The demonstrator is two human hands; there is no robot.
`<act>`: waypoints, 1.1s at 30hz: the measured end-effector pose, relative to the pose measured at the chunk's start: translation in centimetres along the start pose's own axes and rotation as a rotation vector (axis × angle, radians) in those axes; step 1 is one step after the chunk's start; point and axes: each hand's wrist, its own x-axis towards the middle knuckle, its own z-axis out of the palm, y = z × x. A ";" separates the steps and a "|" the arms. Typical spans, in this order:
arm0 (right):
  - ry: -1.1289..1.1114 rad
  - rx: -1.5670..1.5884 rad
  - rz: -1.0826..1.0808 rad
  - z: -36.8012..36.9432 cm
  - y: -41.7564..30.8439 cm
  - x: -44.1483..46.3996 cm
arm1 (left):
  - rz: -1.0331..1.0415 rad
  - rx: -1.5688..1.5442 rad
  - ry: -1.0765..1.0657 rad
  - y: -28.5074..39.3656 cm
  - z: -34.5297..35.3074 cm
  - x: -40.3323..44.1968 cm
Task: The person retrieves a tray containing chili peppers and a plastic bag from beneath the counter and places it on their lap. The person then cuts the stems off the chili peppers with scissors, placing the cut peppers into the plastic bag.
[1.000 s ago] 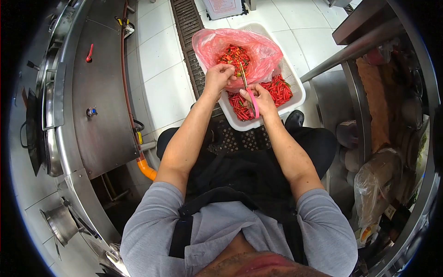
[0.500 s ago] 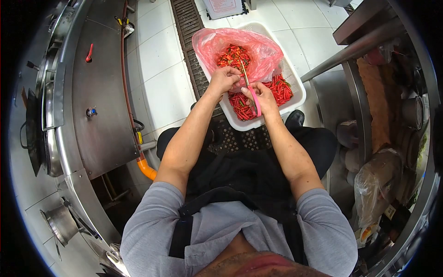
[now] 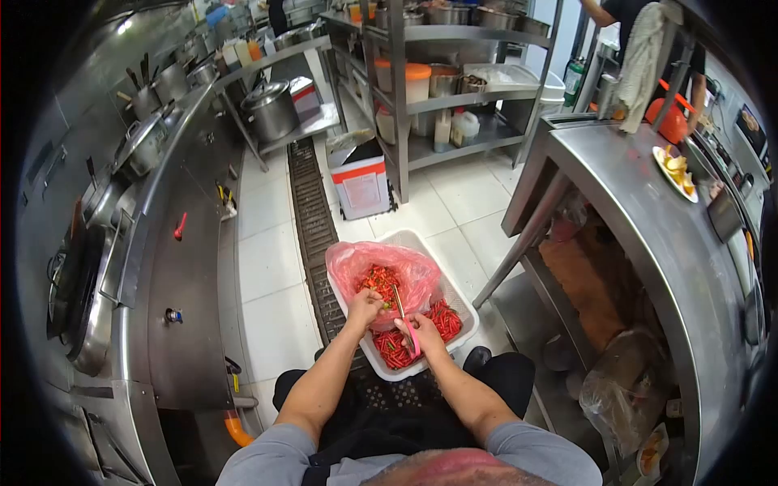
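A pair of scissors (image 3: 412, 338) with pink handles is in my right hand (image 3: 421, 331), its blades pointing away from me. Just left of the blades, my left hand (image 3: 364, 309) is closed in a pinch; what its fingertips hold is too small to make out. Both hands are over a white plastic basket (image 3: 465, 306) on the floor. Whole red chillies (image 3: 445, 319) lie in the basket's near part. An open pink plastic bag (image 3: 417, 273) rests in its far part, with cut red chilli pieces (image 3: 378, 280) inside.
Beyond the basket, a white and red container (image 3: 362, 188) stands on the tiles beside a floor drain grate (image 3: 313, 219). A steel counter (image 3: 620, 174) with a plate of food (image 3: 675, 172) runs along the right. Another person's arm (image 3: 598, 11) shows at top right.
My view has tipped upward, bringing the shelves, pots and counter into sight. The basket and hands appear lower in the picture. The scissors are still in my right hand.
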 end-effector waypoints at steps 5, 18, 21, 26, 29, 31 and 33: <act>0.039 -0.025 -0.057 -1.2 -0.4 -0.8 | -0.020 -0.037 0.014 1.9 -1.3 -0.3; -0.051 -0.074 -0.058 -1.2 -5.8 -3.0 | 0.002 -0.214 -0.018 7.9 -3.5 -2.1; -0.066 -0.297 -0.136 -1.5 -10.4 -2.9 | 0.050 -0.254 -0.023 7.8 -3.4 -0.5; -0.030 -0.073 -0.021 -3.1 -6.7 0.3 | 0.060 -0.239 -0.029 7.1 -2.9 1.4; -0.023 -0.150 -0.020 -0.8 -6.5 0.6 | 0.028 -0.222 -0.031 6.5 -2.4 1.6; -0.078 -0.114 -0.047 -0.4 -5.0 2.0 | -0.022 -0.211 -0.031 6.8 -2.5 1.4; -0.080 -0.079 -0.013 -0.1 -5.0 2.1 | -0.047 -0.239 -0.042 6.7 -2.3 1.5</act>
